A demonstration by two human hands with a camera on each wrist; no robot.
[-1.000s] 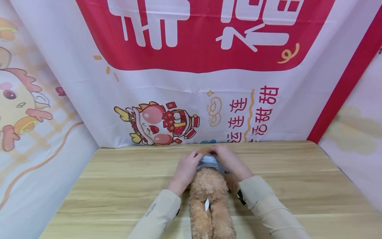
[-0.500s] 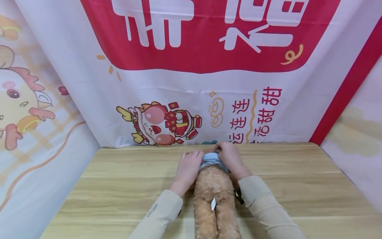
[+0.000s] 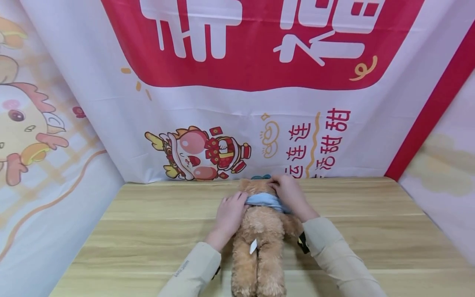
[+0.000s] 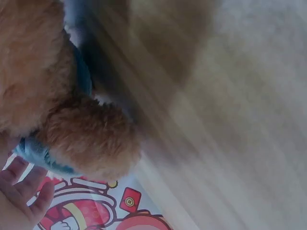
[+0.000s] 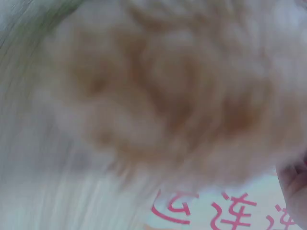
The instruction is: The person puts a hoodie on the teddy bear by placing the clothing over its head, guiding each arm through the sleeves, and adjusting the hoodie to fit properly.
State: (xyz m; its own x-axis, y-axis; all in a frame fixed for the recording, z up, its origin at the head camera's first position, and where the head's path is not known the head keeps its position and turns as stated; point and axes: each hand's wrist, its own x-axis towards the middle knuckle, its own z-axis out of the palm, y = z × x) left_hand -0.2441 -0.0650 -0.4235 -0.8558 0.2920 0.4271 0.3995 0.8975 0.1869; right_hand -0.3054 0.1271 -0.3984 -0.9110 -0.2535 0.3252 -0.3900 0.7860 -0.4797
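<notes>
A brown plush toy (image 3: pixel 261 231) lies back up on the table, with a white tag (image 3: pixel 254 246) between its legs. Light blue cloth (image 3: pixel 267 201) is bunched across it just below the head. My left hand (image 3: pixel 231 212) pinches the cloth's left end; in the left wrist view, bent fingers (image 4: pixel 41 191) are beside the blue edge. At the right side of the toy's head is my right hand (image 3: pixel 293 198), fingers bent; what lies under its fingertips is hidden. Blurred fur (image 5: pixel 168 96) fills most of the right wrist view.
The wooden table (image 3: pixel 159 231) ends at a white and red printed cloth backdrop (image 3: pixel 208 99) just beyond the toy's head. Printed cloth side walls (image 3: pixel 44 198) flank both sides.
The toy has shifted slightly left. Its head and ear now show above the blue cloth, which lies flatter and wider. My left hand has moved a little left, the right slightly right.
</notes>
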